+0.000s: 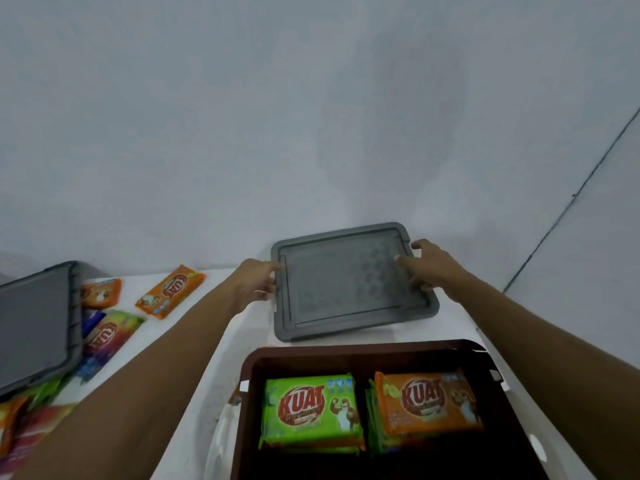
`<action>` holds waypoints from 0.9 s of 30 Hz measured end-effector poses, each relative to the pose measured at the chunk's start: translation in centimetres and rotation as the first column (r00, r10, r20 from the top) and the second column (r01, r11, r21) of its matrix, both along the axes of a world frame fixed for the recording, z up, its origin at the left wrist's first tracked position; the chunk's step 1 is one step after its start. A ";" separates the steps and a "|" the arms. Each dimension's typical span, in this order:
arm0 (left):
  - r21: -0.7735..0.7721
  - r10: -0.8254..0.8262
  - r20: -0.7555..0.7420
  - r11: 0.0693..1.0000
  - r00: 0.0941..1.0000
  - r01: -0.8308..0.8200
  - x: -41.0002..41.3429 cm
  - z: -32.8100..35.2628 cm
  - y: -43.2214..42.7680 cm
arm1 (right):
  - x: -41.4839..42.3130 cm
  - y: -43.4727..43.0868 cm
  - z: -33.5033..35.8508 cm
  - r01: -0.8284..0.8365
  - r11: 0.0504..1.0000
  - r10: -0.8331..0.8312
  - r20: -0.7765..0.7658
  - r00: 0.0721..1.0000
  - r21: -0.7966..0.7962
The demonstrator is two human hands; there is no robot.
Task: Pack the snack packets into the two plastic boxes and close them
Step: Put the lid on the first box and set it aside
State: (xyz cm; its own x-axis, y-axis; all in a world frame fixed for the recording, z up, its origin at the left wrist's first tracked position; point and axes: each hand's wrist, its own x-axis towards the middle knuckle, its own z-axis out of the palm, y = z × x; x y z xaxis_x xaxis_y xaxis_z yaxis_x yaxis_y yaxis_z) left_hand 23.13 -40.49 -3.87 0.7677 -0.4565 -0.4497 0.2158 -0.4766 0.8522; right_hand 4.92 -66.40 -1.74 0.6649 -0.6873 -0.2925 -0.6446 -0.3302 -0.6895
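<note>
The first box is about filled and is ready to be closed; the second looks hardly begun. The brown box [349, 355] stands open at the near edge of the bench [207, 358], toward its right side, with a stack of green packets [311, 410] and a stack of orange packets [427, 401] side by side inside it. Beyond it, by the far edge, the grey lid [349, 282] is grasped by both sides: the left hand [258, 280] curls round its left rim, and the right hand [427, 266] clasps the right rim with the thumb on top. The lid appears tilted and lifted off the bench, not yet over the box.

Along the left edge, loose packets [169, 291] lie scattered, some of them under a second grey lid [34, 323]. Whether a box sits beneath that lid cannot be told. As I judge it, what is left is to seat this lid, pack the loose packets and close the other box.
</note>
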 end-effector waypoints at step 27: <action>0.126 -0.002 0.705 0.985 0.709 -0.122 -23.3 3.4 13.5 | -23.3 12.2 1.5 0.073 0.943 0.004 0.230 0.973 -0.326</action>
